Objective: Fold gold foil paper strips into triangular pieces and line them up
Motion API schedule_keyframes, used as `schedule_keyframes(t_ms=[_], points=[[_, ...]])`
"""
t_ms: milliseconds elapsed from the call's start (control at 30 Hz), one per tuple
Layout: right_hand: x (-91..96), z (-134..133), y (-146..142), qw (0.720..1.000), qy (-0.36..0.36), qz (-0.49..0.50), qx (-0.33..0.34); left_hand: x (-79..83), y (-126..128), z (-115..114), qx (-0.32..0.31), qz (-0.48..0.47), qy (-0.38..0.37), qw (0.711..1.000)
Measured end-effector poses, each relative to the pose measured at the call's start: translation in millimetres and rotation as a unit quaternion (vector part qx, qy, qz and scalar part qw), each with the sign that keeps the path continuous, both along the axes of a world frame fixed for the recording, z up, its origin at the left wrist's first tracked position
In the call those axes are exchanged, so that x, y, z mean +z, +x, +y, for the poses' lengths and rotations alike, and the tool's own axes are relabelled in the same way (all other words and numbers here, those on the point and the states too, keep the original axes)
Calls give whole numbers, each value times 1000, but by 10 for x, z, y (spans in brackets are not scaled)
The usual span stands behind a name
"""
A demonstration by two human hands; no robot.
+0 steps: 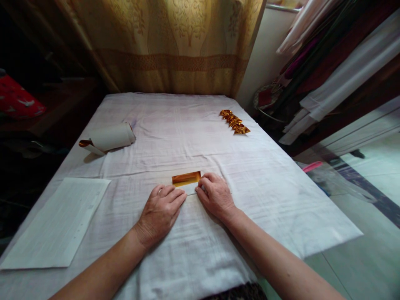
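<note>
While your two hands lie close together on the white cloth (193, 137), a single gold paper (186, 178) sits just beyond your fingertips, between the two hands. Its gold face shows as one narrow strip, with a white part below it running under your fingers.

Your left hand (161, 210) is palm down and spread flat, fingers straight and close together. Their tips touch the white lower part of the paper, and nothing is gripped. Your right hand (215, 196) is knuckles up with the fingers bent, and their tips press on the right end of the strip. The thumb is hidden, so you cannot tell whether it pinches the edge or only presses it down.

Well beyond your right hand and off to its right lies a row of folded gold pieces (235, 122). I count five, but they overlap, so the number is not certain. Well beyond your left hand and off to its left lies one roll (112, 136), white outside with gold showing at its loose end. Beside your left forearm, further left, one white sheet (59, 221) lies flat on the cloth.

Far beyond both hands hangs one patterned curtain (175, 46). Several hanging clothes (328, 71) crowd the space far to the right of your right hand.
</note>
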State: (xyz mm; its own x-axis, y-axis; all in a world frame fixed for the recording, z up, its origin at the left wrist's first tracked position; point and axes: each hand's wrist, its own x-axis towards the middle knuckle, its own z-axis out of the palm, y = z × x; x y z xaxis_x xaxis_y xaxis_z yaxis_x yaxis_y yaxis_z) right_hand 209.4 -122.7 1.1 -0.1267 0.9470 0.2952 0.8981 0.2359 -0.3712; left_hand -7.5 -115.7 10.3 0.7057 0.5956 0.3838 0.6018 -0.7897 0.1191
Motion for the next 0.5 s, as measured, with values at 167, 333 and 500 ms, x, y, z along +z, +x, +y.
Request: schedule_keyframes(t_ms=[167,333,500], points=[[49,-3,-152,998,-11,-35,-52,32,4,-55,10,30,-41,999],[18,-28,-123,997,-23,-17,-65,33,-30,-37,4,32,-43,999],[-16,-63,56,997,-30,7,-67,14,-130,-20,-5,37,-49,998]])
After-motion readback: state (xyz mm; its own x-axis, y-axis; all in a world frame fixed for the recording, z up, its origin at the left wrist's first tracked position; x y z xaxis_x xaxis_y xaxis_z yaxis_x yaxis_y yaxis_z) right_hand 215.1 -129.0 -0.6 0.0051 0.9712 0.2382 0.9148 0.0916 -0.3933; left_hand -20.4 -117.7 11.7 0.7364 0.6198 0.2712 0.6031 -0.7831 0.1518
